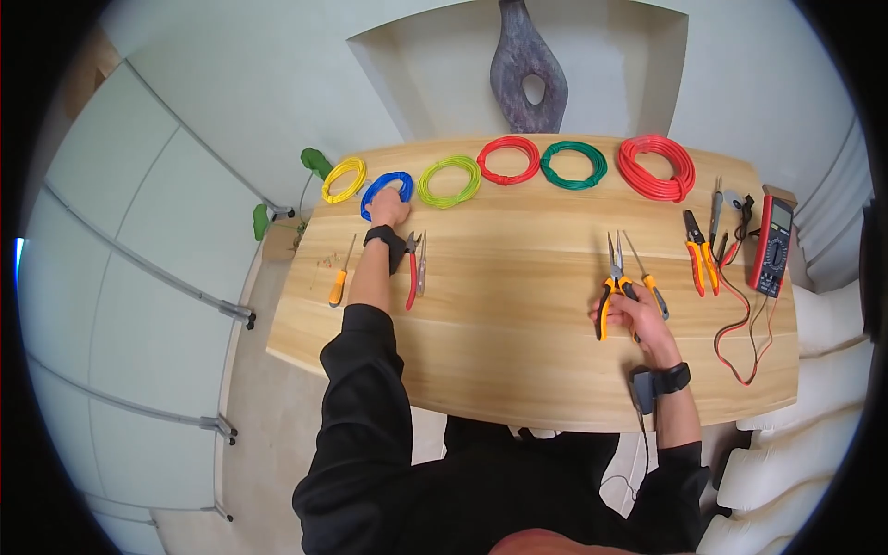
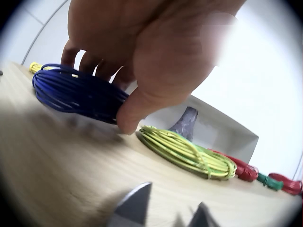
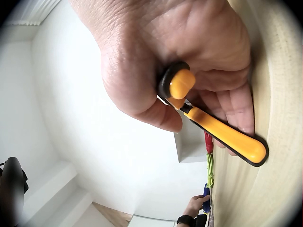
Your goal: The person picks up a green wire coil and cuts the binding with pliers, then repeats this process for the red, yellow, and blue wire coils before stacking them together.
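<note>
At the far left of the table, my left hand (image 1: 390, 210) grips a coil of blue wire (image 2: 75, 92). Its thumb presses the near side of the coil and the fingers reach over the far side. My right hand (image 1: 651, 324) holds needle-nose pliers (image 1: 616, 269) with yellow and black handles, their jaws pointing away from me and slightly parted. In the right wrist view one handle (image 3: 227, 135) stretches across the fingers, and the thumb lies by the other. A screwdriver (image 1: 652, 287) with a yellow and dark handle lies just beyond the right hand.
Yellow (image 1: 344, 180), yellow-green (image 1: 450, 181), red (image 1: 510, 161), green (image 1: 573, 166) and larger red (image 1: 656, 168) wire coils line the back edge. Red-handled cutters (image 1: 412, 270) and a screwdriver (image 1: 339, 280) lie left; wire strippers (image 1: 701, 254) and a multimeter (image 1: 771, 248) with leads lie right.
</note>
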`<move>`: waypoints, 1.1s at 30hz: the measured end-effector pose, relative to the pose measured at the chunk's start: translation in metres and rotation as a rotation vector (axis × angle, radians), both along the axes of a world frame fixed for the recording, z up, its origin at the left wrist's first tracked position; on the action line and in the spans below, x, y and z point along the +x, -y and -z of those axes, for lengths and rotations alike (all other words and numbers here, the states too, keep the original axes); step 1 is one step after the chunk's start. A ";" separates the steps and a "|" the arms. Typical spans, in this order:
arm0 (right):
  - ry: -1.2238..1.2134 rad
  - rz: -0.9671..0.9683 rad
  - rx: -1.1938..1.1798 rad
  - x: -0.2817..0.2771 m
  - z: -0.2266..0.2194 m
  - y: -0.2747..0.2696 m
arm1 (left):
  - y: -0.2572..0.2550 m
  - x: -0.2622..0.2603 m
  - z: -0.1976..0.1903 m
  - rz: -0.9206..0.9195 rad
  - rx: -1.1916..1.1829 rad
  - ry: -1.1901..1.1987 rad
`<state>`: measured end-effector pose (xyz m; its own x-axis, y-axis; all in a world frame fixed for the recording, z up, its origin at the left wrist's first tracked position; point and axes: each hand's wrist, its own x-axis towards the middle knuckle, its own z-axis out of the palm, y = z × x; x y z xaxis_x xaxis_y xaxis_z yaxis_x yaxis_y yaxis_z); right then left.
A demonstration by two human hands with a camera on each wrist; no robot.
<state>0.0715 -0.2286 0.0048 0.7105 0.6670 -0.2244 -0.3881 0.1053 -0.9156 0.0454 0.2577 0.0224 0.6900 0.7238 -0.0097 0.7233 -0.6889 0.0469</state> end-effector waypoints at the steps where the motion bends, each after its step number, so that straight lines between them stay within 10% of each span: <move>1: 0.000 -0.004 -0.007 0.000 0.000 0.000 | -0.008 0.000 0.002 -0.026 -0.049 0.104; 4: 0.004 -0.008 -0.013 -0.001 -0.002 0.000 | -0.019 -0.008 -0.008 0.001 -0.019 0.314; 10: 0.026 -0.007 -0.037 -0.001 -0.001 -0.001 | 0.041 -0.036 -0.069 0.167 -1.316 1.272; 14: 0.019 -0.013 -0.017 0.000 0.001 -0.001 | 0.095 -0.056 -0.072 0.383 -2.023 1.371; 23: -0.021 -0.019 0.046 0.004 0.008 -0.001 | 0.206 -0.073 -0.037 0.396 -2.329 1.108; 33: -0.020 -0.029 0.012 0.003 0.004 -0.001 | 0.219 -0.074 -0.018 0.299 -2.397 1.068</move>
<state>0.0745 -0.2274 0.0005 0.6864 0.6898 -0.2301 -0.4094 0.1051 -0.9063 -0.0286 0.0383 0.0404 0.9996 0.0198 0.0222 -0.0281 0.8765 0.4806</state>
